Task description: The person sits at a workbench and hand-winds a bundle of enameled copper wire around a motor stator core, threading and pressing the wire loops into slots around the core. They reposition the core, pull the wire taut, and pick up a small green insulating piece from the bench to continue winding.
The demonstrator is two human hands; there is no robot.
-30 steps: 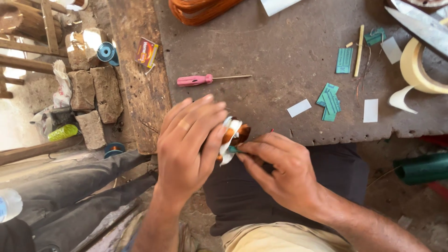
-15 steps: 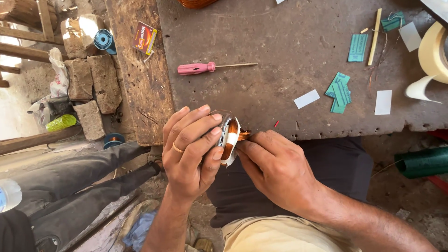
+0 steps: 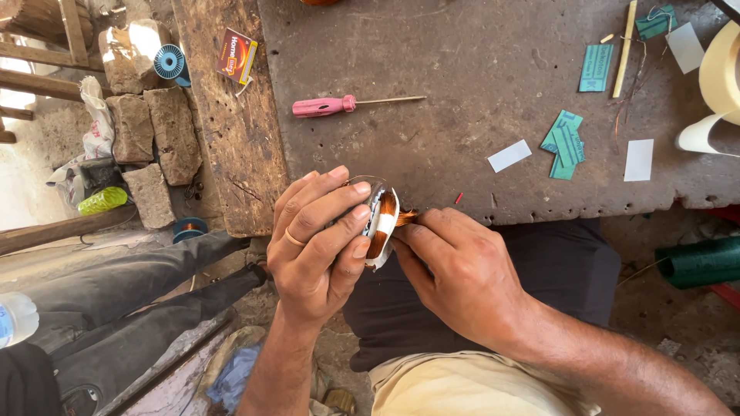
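Note:
My left hand (image 3: 320, 243), with a ring on one finger, grips a small round motor part wound with copper wire (image 3: 381, 223), held on edge just below the front edge of the worktable (image 3: 462, 62). My right hand (image 3: 462, 277) presses against the part's right side, its fingertips pinching at the copper winding. Most of the part is hidden by my fingers.
On the table lie a pink-handled screwdriver (image 3: 335, 105), green paper strips (image 3: 566, 142), white paper slips (image 3: 509, 156), a thin wooden stick (image 3: 624, 46) and a roll of tape (image 3: 717, 85). A wooden plank (image 3: 231, 139) carries a small box (image 3: 237, 55). Left: stone blocks (image 3: 150, 139), wire spools (image 3: 169, 62), another person's legs (image 3: 116, 285).
The view has shifted slightly; both hands and the wound part sit a little lower and nearer the table edge. My hold on the part is the same.

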